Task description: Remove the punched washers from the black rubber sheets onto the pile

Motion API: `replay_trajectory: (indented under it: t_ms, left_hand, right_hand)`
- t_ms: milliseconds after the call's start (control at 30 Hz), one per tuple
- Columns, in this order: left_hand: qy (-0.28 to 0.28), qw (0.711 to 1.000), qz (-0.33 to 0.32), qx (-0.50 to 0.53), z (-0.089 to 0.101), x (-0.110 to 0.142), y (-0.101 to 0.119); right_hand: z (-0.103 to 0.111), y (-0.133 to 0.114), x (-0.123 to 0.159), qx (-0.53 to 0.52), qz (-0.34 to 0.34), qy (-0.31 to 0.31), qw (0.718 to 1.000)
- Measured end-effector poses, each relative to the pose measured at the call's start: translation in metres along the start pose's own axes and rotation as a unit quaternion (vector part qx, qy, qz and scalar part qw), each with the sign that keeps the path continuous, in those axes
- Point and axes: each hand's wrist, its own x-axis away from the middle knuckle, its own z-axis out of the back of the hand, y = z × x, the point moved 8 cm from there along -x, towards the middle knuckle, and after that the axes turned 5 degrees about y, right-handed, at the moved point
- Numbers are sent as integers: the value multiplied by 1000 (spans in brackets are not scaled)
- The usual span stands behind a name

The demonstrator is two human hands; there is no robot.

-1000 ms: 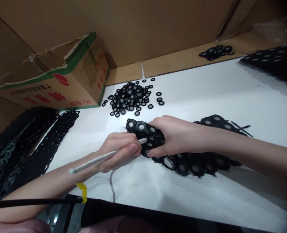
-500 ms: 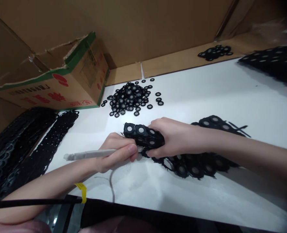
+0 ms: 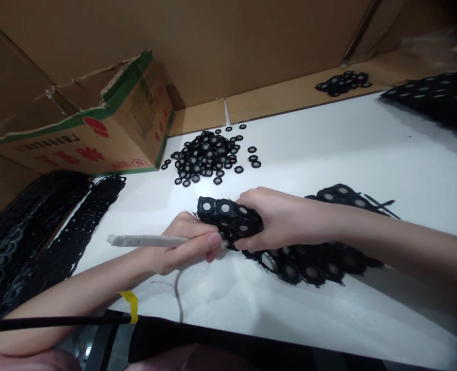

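Observation:
A black sheet (image 3: 311, 270) with rows of pale round spots lies on the white table, its left end folded up. My right hand (image 3: 269, 216) is closed around that folded end, thumb below and fingers behind. My left hand (image 3: 189, 239) pinches a slim whitish pen-like tool (image 3: 147, 240), whose back end points left. The tool's tip is close to the underside of the fold, largely hidden by my fingers and the sheet. Whether the tip touches the sheet I cannot tell.
Behind my hands is a pile of small black rings (image 3: 205, 154) with pale centres. A cardboard box (image 3: 135, 118) stands back left, with black perforated strips (image 3: 85, 226) before it. More black pieces (image 3: 342, 83) and a dark spotted sheet (image 3: 440, 98) lie back right. A cable (image 3: 178, 293) crosses the front.
The back end of the pen-like tool has swung slightly up and to the right as my left hand tilts. My right hand and the folded sheet stay almost still.

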Motion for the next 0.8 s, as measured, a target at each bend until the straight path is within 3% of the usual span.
replay_trajectory:
  t_ms: [133,433,600,800]
  left_hand:
    - [49,998,13,29,9,2,-2]
    - [112,983,59,134,11,3,-11]
    - [71,971,142,177,4,2,-24]
    - [67,972,133,180,7,0,-27]
  right_hand:
    - [3,-1,0,-8,14,-1,1000]
    - [5,1,8,-22,64,-102,992]
    - [22,2,3,-46,105,-12,993]
    - [32,13,-11,-78,78,82,991]
